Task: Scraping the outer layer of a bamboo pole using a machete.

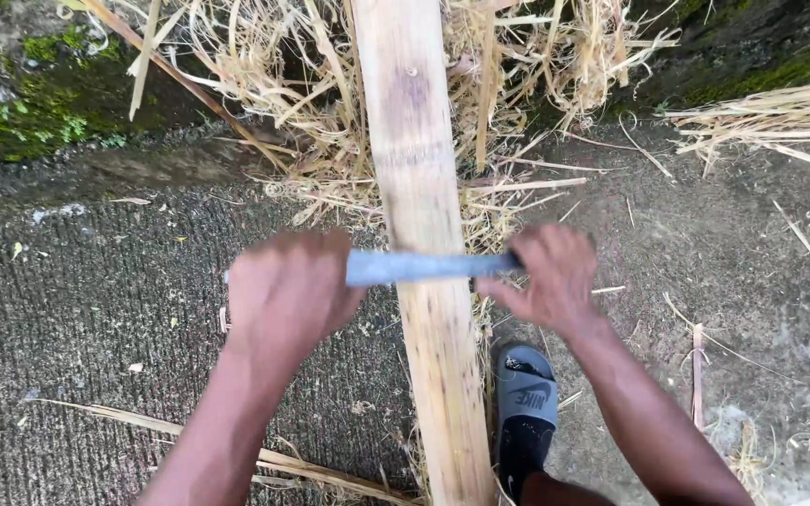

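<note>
Left hand (285,292) and right hand (547,274) each closed tight on an end of a flat metal blade (422,266) laid crosswise on a pale bamboo pole (426,206). Pole runs lengthwise over concrete ground (96,300); dry shavings (311,103) piled at far end, grey slipper (525,398) just right of it.

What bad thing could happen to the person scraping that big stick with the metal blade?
The left hand grips the bare end of the metal blade, so it might get cut if it slips. The blade lies across the bamboo pole close to a foot in a grey sandal, so a skid could reach the toes. Loose strips on the ground could trip someone.
</note>
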